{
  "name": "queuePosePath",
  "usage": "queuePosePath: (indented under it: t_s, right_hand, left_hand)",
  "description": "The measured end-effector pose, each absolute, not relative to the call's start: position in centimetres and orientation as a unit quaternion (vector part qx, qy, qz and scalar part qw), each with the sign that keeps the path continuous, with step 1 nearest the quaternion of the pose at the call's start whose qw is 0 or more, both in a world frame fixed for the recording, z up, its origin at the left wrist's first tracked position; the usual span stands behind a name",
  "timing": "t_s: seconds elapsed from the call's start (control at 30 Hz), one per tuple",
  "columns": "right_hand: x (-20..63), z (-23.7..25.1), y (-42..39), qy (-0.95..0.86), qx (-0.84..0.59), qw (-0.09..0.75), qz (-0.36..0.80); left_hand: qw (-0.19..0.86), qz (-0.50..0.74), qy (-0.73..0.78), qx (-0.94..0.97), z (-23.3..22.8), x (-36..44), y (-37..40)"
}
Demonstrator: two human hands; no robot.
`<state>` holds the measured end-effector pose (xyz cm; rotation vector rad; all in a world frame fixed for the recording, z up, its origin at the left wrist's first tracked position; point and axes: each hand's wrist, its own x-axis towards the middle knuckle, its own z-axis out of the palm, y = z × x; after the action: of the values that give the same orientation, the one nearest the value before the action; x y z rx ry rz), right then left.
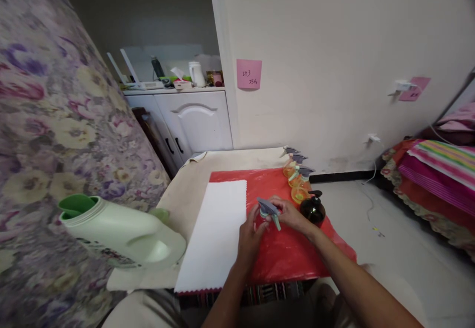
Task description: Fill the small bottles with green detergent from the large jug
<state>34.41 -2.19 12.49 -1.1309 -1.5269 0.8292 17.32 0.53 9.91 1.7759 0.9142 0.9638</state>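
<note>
A spray bottle with a grey and pale green trigger head (267, 207) is between my two hands, above the red plastic sheet. My left hand (251, 229) closes around its neck from the left. From the right, the fingers of my right hand (288, 213) are closed against the spray head. The bottle's lower body is mostly hidden or hard to make out against the red. To the right of my right hand stands a dark pump bottle (312, 211). Beyond it, several orange spray bottles (299, 194) with grey heads line the right side of the table.
A white board (213, 229) lies left of my hands on the red sheet (285, 258). A large pale green jug (129, 234) with an open mouth stands at the table's left. The floral curtain (67, 135) hangs beside it. A wall (315, 95) rises behind the table.
</note>
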Motion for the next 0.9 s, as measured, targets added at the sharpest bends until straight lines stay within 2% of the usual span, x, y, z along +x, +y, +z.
queuePosePath:
  t_s: [0.33, 0.9]
  right_hand:
    - [34.3, 13.6, -2.6, -0.650, -0.454, 0.502, 0.345]
    - [33.7, 11.8, -2.2, -0.625, -0.476, 0.536, 0.309]
  left_hand:
    - [0.469, 0.373, 0.375, 0.708, 10.4, 17.5, 0.4]
    - [0.446, 0.379, 0.388, 0.711, 10.2, 17.6, 0.3]
